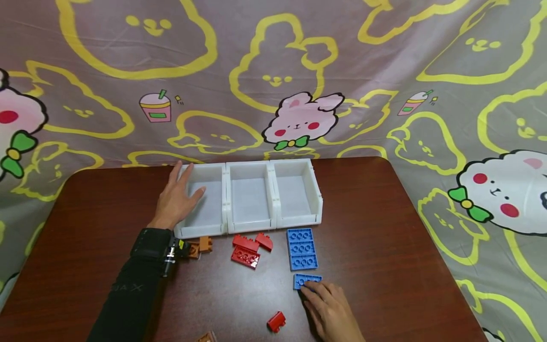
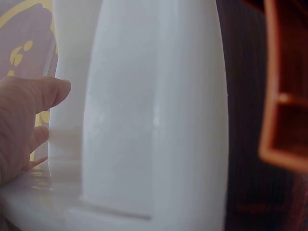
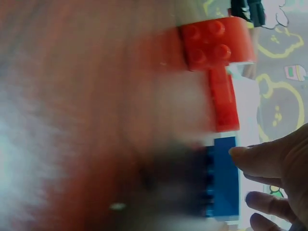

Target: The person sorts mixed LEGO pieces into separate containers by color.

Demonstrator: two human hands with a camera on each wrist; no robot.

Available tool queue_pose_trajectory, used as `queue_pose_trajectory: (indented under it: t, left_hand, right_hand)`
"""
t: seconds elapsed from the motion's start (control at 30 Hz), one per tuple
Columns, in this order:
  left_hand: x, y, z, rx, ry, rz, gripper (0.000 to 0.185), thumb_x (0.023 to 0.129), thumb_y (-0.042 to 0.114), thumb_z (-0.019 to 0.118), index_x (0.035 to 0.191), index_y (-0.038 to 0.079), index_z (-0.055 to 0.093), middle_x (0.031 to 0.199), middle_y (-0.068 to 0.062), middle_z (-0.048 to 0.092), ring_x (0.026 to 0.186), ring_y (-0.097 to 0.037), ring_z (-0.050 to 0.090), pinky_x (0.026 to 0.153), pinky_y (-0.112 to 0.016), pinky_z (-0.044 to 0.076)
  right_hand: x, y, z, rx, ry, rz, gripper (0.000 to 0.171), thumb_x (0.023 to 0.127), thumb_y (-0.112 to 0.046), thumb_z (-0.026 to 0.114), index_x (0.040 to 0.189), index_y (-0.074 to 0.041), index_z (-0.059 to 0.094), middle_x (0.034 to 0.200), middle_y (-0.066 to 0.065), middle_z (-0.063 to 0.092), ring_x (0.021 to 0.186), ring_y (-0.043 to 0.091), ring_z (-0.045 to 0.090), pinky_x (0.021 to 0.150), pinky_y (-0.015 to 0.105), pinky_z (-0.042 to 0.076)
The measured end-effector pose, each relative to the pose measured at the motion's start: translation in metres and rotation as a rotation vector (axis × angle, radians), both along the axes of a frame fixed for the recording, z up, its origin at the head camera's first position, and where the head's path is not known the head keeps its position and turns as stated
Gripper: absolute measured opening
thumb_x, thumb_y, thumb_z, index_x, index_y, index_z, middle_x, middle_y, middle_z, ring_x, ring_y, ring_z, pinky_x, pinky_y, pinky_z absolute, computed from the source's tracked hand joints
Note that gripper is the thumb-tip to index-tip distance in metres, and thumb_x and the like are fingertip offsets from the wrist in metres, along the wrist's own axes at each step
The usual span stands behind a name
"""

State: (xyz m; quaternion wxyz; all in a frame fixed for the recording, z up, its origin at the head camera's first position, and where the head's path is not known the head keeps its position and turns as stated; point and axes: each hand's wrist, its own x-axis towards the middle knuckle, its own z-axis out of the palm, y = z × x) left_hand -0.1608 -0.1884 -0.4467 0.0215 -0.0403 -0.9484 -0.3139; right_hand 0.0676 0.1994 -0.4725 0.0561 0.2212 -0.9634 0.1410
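My left hand [image 1: 173,202] lies with fingers spread along the left wall of the left white bin [image 1: 201,230], thumb over its inside. In the left wrist view the thumb shows beside the bin's pale wall [image 2: 192,115]. My right hand [image 1: 335,308] is at a blue toy brick [image 1: 302,280], fingertips at its near edge. In the right wrist view one fingertip meets the side of that blue brick [image 3: 226,183], the other fingers apart from it. Beyond it, several blue bricks [image 1: 302,249] stand in a row, studs hidden and hollow undersides up.
Several red bricks [image 1: 245,256] cluster before the middle bin [image 1: 252,225]. Orange bricks [image 1: 205,244] sit by my left wrist. A lone red brick [image 1: 277,321] lies left of my right hand; another orange piece [image 1: 207,337] is at the bottom edge. A patterned cloth [image 1: 213,95] hangs behind the table.
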Motion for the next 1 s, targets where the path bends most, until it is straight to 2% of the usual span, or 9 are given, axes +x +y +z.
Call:
queue_pose_trajectory:
  t: [0.13, 0.4, 0.73, 1.0]
  left_hand:
    - [0.0, 0.0, 0.0, 0.0, 0.001, -0.004, 0.077, 0.096, 0.039, 0.059, 0.157, 0.013, 0.019, 0.162, -0.011, 0.0, 0.134, -0.05, 0.029, 0.097, -0.067, 0.032]
    - [0.001, -0.001, 0.0, 0.0, 0.008, -0.006, 0.077, 0.097, 0.039, 0.058, 0.157, 0.013, 0.018, 0.162, -0.012, 0.0, 0.134, -0.051, 0.029, 0.098, -0.067, 0.031]
    - [0.0, -0.002, -0.001, 0.002, 0.007, -0.009, 0.077, 0.097, 0.04, 0.057, 0.157, 0.014, 0.017, 0.162, -0.012, 0.0, 0.133, -0.052, 0.029, 0.096, -0.068, 0.032]
    - [0.0, -0.002, -0.001, 0.0, -0.004, -0.002, 0.077, 0.097, 0.039, 0.058, 0.157, 0.014, 0.017, 0.162, -0.01, -0.002, 0.134, -0.051, 0.028, 0.098, -0.067, 0.031]
  right_hand:
    - [0.001, -0.002, -0.002, 0.013, -0.067, -0.014, 0.036, 0.086, -0.021, 0.074, 0.121, -0.013, 0.07, 0.12, -0.002, 0.064, 0.11, 0.019, 0.056, 0.091, 0.042, 0.047]
    - [-0.003, -0.001, -0.009, -0.037, 0.006, -0.008, 0.04, 0.082, -0.021, 0.079, 0.12, -0.013, 0.07, 0.122, -0.003, 0.063, 0.113, 0.019, 0.056, 0.092, 0.043, 0.047]
    - [-0.005, -0.004, -0.008, -0.011, -0.058, -0.033, 0.041, 0.087, -0.025, 0.074, 0.125, -0.014, 0.067, 0.129, -0.001, 0.059, 0.118, 0.021, 0.052, 0.094, 0.044, 0.045]
    - [-0.005, -0.004, -0.011, -0.032, 0.007, -0.029, 0.042, 0.085, -0.022, 0.076, 0.125, -0.014, 0.068, 0.129, -0.001, 0.059, 0.117, 0.021, 0.053, 0.092, 0.045, 0.046]
